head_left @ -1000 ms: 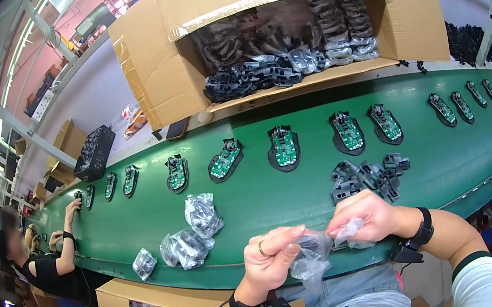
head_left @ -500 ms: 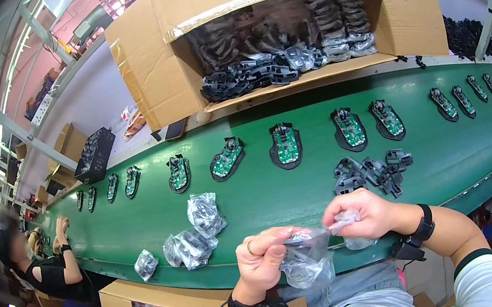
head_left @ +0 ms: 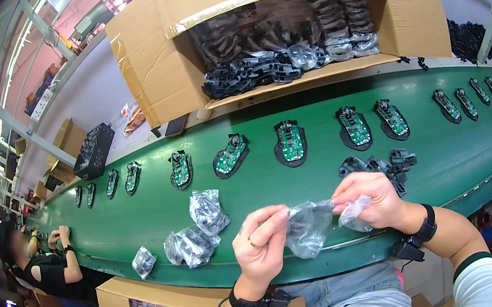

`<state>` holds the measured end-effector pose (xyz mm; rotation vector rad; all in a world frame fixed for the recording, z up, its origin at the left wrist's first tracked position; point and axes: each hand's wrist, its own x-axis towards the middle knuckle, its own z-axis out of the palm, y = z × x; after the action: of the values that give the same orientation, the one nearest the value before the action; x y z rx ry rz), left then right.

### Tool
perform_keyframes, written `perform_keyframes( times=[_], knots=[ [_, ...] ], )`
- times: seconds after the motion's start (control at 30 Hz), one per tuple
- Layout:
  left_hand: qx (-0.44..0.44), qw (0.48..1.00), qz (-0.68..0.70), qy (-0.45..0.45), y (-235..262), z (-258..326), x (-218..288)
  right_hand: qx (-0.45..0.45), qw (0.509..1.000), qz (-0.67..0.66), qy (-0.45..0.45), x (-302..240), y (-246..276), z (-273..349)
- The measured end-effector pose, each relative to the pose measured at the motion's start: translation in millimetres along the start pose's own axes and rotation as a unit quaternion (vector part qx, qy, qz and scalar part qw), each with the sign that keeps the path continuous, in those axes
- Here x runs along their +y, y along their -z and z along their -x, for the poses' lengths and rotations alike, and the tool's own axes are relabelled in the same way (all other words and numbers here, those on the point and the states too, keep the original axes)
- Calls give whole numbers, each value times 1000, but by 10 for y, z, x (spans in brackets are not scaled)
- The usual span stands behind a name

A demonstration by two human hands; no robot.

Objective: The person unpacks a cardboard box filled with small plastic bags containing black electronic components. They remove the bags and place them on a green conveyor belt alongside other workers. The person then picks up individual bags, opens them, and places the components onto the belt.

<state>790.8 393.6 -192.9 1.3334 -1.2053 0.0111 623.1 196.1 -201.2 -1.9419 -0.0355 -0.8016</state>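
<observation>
Clear plastic bag (head_left: pixel 308 227) held between your two hands, just above the near edge of the green conveyor belt (head_left: pixel 141 226).

Your left hand (head_left: pixel 263 246) pinches the bag's left side, grip clenched on the film; your right hand (head_left: pixel 369 200) grasps the crumpled right end, grip likewise closed on it. Loose black plastic parts (head_left: pixel 380 165) lie just beyond your right hand. Filled bags (head_left: pixel 197 230) lie on the belt to your left. Green circuit boards in black shells (head_left: pixel 290 143) run in a row further back. An open cardboard box (head_left: pixel 276 25) of black parts stands behind the belt.
</observation>
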Motion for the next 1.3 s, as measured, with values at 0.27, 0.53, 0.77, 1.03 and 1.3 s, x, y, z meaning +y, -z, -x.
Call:
perform_keyframes(
  times=[0.27,0.53,0.77,1.03,1.3],
  knots=[
    [5,990,-142,-12,49,44,57,97,984,127,82,-34,55,-24],
    [-41,995,-66,-60,-35,-13,56,108,986,83,91,-89,101,-33],
    [28,954,-300,4,233,-158,-130,-14,991,61,119,4,191,75],
    [-71,795,-562,219,541,-94,-512,-230,962,97,106,-87,-44,58],
    [41,985,-68,153,276,-32,-368,-182,983,-17,-10,-37,-49,102]
  ],
)
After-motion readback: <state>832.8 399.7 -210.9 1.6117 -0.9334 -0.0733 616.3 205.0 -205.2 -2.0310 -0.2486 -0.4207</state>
